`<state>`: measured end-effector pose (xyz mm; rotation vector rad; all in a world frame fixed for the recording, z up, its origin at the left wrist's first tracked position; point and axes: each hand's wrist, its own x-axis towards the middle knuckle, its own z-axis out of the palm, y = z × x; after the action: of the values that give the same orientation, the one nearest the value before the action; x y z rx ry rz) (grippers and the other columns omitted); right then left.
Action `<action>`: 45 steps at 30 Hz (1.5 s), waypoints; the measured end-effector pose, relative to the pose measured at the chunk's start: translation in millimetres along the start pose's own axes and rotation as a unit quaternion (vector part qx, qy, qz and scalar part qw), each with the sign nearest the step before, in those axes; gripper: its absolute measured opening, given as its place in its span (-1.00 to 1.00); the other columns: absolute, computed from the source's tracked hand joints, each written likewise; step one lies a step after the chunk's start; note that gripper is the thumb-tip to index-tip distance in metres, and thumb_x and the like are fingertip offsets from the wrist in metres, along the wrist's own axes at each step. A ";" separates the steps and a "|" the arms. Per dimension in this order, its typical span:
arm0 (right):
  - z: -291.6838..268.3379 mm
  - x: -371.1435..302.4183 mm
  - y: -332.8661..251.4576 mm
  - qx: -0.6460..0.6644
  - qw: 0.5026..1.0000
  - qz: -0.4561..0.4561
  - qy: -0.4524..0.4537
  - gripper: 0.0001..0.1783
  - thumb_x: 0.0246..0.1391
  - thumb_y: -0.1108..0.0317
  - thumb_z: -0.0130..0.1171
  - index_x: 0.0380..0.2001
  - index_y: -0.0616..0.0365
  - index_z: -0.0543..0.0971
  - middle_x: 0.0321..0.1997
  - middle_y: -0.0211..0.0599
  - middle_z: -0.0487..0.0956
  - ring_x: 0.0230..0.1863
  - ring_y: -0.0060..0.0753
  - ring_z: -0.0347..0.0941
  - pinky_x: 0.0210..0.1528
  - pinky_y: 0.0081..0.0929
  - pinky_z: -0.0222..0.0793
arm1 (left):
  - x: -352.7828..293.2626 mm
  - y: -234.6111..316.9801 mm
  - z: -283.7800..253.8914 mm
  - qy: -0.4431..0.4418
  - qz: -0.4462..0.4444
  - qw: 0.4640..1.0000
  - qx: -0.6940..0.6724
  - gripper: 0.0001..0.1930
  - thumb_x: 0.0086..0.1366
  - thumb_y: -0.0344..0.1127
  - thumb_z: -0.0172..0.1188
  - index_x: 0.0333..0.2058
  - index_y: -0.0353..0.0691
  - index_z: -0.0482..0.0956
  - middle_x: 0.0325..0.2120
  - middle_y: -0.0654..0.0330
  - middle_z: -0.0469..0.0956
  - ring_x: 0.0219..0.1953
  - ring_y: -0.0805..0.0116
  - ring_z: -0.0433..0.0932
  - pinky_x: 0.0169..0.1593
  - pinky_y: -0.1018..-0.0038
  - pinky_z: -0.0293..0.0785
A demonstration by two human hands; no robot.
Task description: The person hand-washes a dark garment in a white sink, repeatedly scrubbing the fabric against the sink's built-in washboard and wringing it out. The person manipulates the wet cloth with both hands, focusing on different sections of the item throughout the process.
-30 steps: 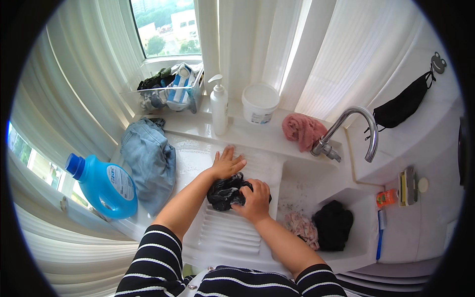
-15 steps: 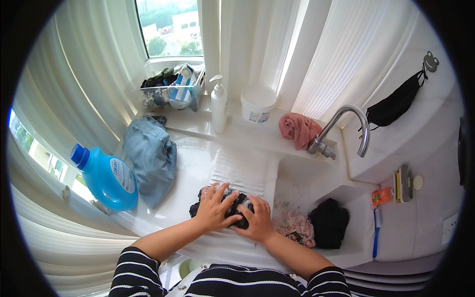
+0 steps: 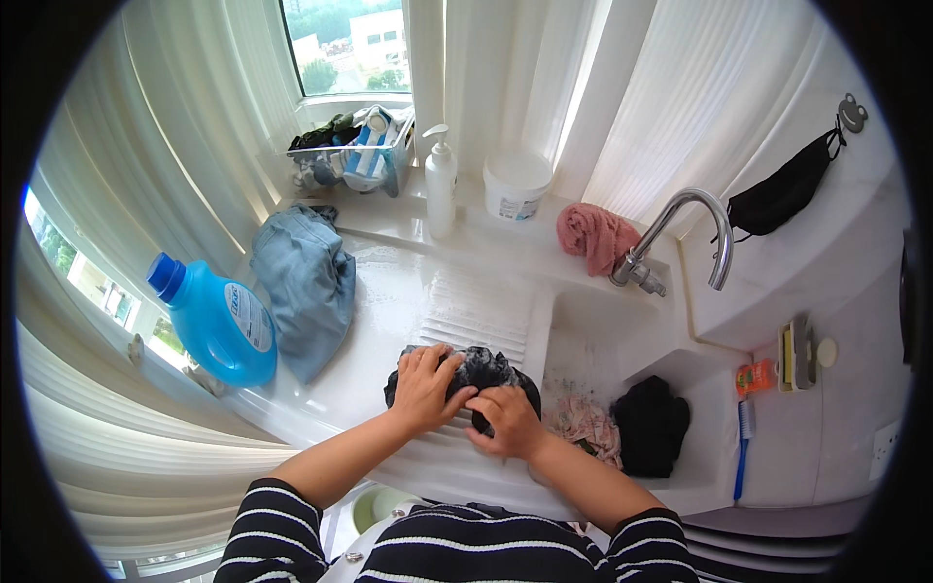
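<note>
A wet black garment (image 3: 486, 367), flecked with white suds, lies bunched on the ribbed washboard (image 3: 474, 316) left of the sink basin. My left hand (image 3: 424, 391) presses on its left part, the fingers bent over the cloth. At its near right side my right hand (image 3: 507, 422) grips the fabric, thumb toward the left hand. The two thumbs almost meet in the middle. What lies beneath the palms is hidden. Inside the basin (image 3: 589, 325), right of my hands, sit a pink patterned cloth (image 3: 590, 426) and a black cloth (image 3: 651, 426).
Blue jeans-like cloth (image 3: 303, 287) and a blue detergent bottle (image 3: 220, 325) stand at left. Behind are a clear bin (image 3: 394, 160), a white pump bottle (image 3: 440, 185) and a white tub (image 3: 517, 185). A curved faucet (image 3: 714, 219) and pink towel (image 3: 593, 238) flank the basin; a blue brush (image 3: 743, 452) hangs right.
The black garment is spread wider to the right. My right hand has turned from lying over it to gripping its near edge, and the left has shifted slightly. The view has moved a little.
</note>
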<state>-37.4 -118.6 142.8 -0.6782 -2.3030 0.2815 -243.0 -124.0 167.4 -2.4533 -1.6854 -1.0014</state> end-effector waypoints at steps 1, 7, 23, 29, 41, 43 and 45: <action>13.8 -2.2 18.4 0.028 0.998 0.049 0.020 -0.42 -0.27 0.16 0.43 -0.09 0.00 0.51 -0.10 -0.28 0.49 -0.06 -0.17 0.43 0.04 -0.20 0.27 | -2.3 -11.6 19.4 -0.018 -0.022 0.999 0.042 -0.49 0.14 0.08 0.29 -0.04 -0.14 0.58 -0.02 0.01 0.45 0.11 -0.10 0.31 0.09 -0.14 0.15; 23.7 76.5 55.5 -0.251 0.924 0.273 0.092 -0.46 -0.29 0.18 0.38 -0.14 0.06 0.52 0.06 -0.11 0.41 0.06 0.00 0.35 0.04 -0.01 0.31 | 72.1 -26.4 56.3 0.009 -0.169 0.979 0.118 -0.70 0.28 -0.05 0.16 -0.40 -0.20 0.58 -0.29 0.11 0.58 -0.15 0.08 0.49 -0.14 -0.05 0.30; 27.6 65.3 52.4 -0.152 0.930 0.335 0.004 -0.26 -0.12 -0.11 0.38 0.09 0.04 0.46 0.29 0.05 0.27 0.32 0.19 0.12 0.27 0.05 0.13 | 69.2 -21.7 48.9 0.108 -0.137 0.983 0.059 -0.59 0.19 0.05 0.26 -0.37 -0.26 0.61 -0.29 0.00 0.59 -0.18 -0.04 0.52 -0.17 0.15 0.43; -17.4 -2.6 17.8 -0.055 0.900 0.417 -0.116 0.11 -0.27 -0.38 0.38 0.31 -0.03 0.32 0.40 0.15 0.14 0.37 0.20 0.09 0.36 0.06 0.00 | -1.7 -6.9 -2.3 -0.069 -0.138 0.988 -0.025 -0.65 0.21 -0.06 0.25 -0.20 -0.23 0.56 -0.31 0.00 0.53 -0.26 -0.04 0.51 -0.18 0.14 0.46; -43.7 70.9 1.2 0.205 0.925 0.307 0.090 -0.56 -0.09 0.20 0.41 -0.12 0.17 0.62 -0.20 -0.10 0.63 -0.14 -0.14 0.58 -0.03 -0.35 0.47 | 10.9 24.6 -17.3 -0.064 -0.008 0.998 0.027 -0.59 0.11 -0.21 0.27 -0.06 -0.21 0.52 -0.07 -0.07 0.44 -0.03 -0.08 0.46 -0.01 0.17 0.42; -9.0 54.2 -10.5 0.091 0.982 0.157 0.045 -0.71 -0.08 0.26 0.33 -0.24 0.05 0.63 -0.34 -0.20 0.52 -0.24 -0.10 0.50 -0.13 -0.24 0.41 | -14.4 15.0 4.1 -0.162 -0.052 0.985 -0.028 -0.74 0.07 -0.21 0.33 -0.31 -0.22 0.58 -0.22 0.05 0.47 -0.15 0.02 0.43 -0.14 0.20 0.41; 17.2 48.8 22.4 -0.033 0.992 0.108 0.052 -0.85 -0.10 0.32 0.25 -0.36 -0.03 0.60 -0.39 -0.24 0.45 -0.30 -0.12 0.45 -0.21 -0.22 0.35 | -18.4 17.1 -3.5 -0.087 -0.030 0.995 -0.038 -0.73 0.06 -0.22 0.35 -0.33 -0.24 0.59 -0.25 0.04 0.47 -0.18 0.01 0.43 -0.13 0.20 0.40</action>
<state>-70.4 -73.4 149.9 -0.9553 -2.1495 0.2634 -234.5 -147.9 166.8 -2.6230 -1.8144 -0.8975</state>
